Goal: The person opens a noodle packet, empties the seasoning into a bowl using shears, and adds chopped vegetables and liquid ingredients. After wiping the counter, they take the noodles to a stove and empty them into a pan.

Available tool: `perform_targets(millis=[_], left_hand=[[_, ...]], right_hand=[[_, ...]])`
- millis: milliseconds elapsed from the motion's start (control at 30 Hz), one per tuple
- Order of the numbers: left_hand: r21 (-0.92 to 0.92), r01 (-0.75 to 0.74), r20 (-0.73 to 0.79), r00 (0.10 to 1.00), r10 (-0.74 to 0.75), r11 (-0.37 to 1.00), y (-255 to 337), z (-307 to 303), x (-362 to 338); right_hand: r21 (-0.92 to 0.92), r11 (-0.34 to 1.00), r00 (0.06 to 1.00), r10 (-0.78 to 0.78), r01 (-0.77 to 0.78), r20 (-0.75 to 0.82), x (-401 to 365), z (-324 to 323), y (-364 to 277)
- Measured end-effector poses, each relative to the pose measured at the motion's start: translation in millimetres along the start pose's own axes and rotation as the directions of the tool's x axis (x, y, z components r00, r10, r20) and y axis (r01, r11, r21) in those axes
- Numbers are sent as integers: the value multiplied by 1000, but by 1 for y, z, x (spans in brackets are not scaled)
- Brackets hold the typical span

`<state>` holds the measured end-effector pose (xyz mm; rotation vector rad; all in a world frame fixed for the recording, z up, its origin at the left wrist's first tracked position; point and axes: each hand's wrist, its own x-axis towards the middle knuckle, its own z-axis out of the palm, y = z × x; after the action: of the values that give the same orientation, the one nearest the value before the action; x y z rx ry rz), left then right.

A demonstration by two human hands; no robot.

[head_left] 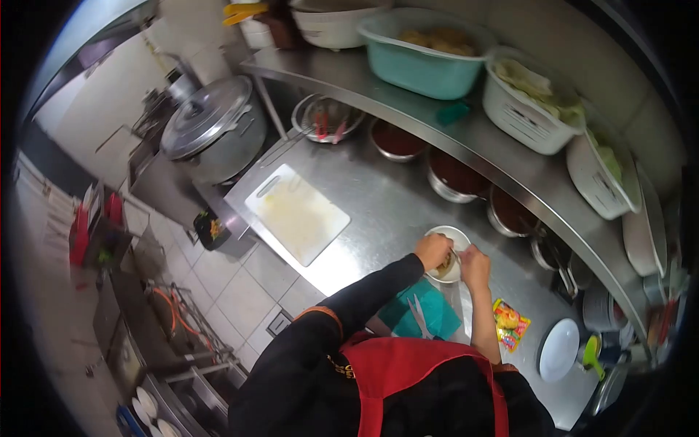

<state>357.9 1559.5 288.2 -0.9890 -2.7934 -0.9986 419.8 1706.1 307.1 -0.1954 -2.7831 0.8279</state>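
Both hands meet over a white bowl [460,237] on the steel counter, with brownish-yellow food [443,274] partly visible inside. My left hand [434,251] is closed above the bowl's left side. Closed at the right rim is my right hand [475,266]. A small, thin, greyish thing shows between the hands, too small to name; the fingers hide most of what they grip. Just below the bowl, scissors [420,317] lie on a teal sheet [397,313]. A yellow and red packet [511,325] rests beside my right forearm.
A white cutting board [297,214] lies to the left. Pots of red sauce [456,175] line the back under a steel shelf [429,116], which carries a teal tub [422,65] and white baskets [524,109]. A white plate [559,349] sits right; a large lidded pot [218,138] stands far left.
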Motion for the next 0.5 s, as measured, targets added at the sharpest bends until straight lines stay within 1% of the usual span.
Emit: perform_targets(millis=[33, 67, 100, 133, 167, 200, 233, 267, 333, 367, 467, 500], left_hand=[[3, 7, 12, 1000, -7, 1000, 1, 2, 0], [9, 21, 17, 1000, -21, 1000, -1, 3, -1], [-16, 19, -17, 1000, -19, 1000, -2, 4, -2], [-41, 16, -52, 998, -18, 999, -4, 1, -4], [-205, 22, -78, 996, -38, 979, -5, -11, -8], [-367, 14, -100, 994, -54, 930, -4, -24, -15], [-454, 31, -98, 991, -85, 891, -7, -34, -23], [-529, 15, -107, 991, -84, 848, -10, -52, -37], [-653, -36, -128, 990, -64, 756, -25, -95, -73], [-642, 28, -41, 997, -71, 766, -39, -113, -93], [-764, 40, -172, 949, -263, 643, -84, -167, -166], [-795, 120, -104, 939, -329, 594, -101, -196, -195]], right_hand=[[-15, 1000, 1000, -16, 16, -1, 2, -3, -2], [82, 996, 998, -33, 36, -44, 1, -10, -11], [180, 982, 996, -47, 61, -79, 0, -17, -20], [267, 964, 1000, -5, 7, -9, 1, -18, -16], [338, 939, 997, 39, -60, 70, 4, -18, -18], [410, 912, 996, -25, -12, 83, 3, -20, -35], [479, 877, 993, -77, 25, 90, 0, -25, -55], [549, 834, 988, -125, 56, 90, -2, -26, -74], [631, 771, 963, -97, -88, 253, -5, -14, -110], [660, 732, 938, -88, -168, 335, -6, -2, -131], [675, 704, 830, -229, -220, 509, -14, 55, -207], [725, 662, 814, -308, -188, 493, -23, 80, -244]])
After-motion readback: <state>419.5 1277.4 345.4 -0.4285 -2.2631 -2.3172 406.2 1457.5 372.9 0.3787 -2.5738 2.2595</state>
